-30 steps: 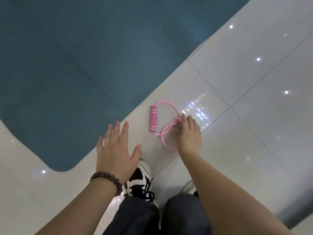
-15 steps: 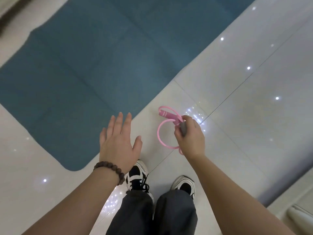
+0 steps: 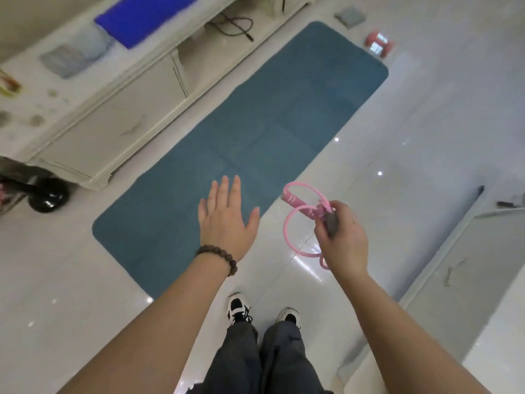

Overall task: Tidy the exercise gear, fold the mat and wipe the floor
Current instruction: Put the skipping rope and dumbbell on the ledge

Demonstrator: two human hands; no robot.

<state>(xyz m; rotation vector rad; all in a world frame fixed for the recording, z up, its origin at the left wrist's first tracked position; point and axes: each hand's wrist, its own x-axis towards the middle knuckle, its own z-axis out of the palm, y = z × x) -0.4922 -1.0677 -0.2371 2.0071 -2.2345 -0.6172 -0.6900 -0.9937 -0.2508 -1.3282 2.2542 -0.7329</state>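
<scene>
My right hand (image 3: pixel 342 241) is closed around a pink figure-eight resistance band (image 3: pixel 298 220), held above the glossy white tile floor (image 3: pixel 412 155); its loops and one pink foam handle stick out to the left of my fingers. My left hand (image 3: pixel 225 223) hovers flat with fingers spread over the near end of the teal exercise mat (image 3: pixel 255 132), holding nothing. The mat lies unfolded, running diagonally toward the upper right. A pink dumbbell (image 3: pixel 379 44) rests on the floor beyond the mat's far corner.
A white cabinet (image 3: pixel 113 109) runs along the mat's left side, with a blue pad (image 3: pixel 145 17) on top and a black cable (image 3: pixel 233 25) beside it. A black kettlebell (image 3: pixel 48 194) sits at left. A grey square (image 3: pixel 350 16) lies at the top. White furniture (image 3: pixel 466 277) stands at right.
My right hand has lifted the pink band off the floor, where it lay one second ago. The view has risen and pulled back, showing the whole mat and the cabinet.
</scene>
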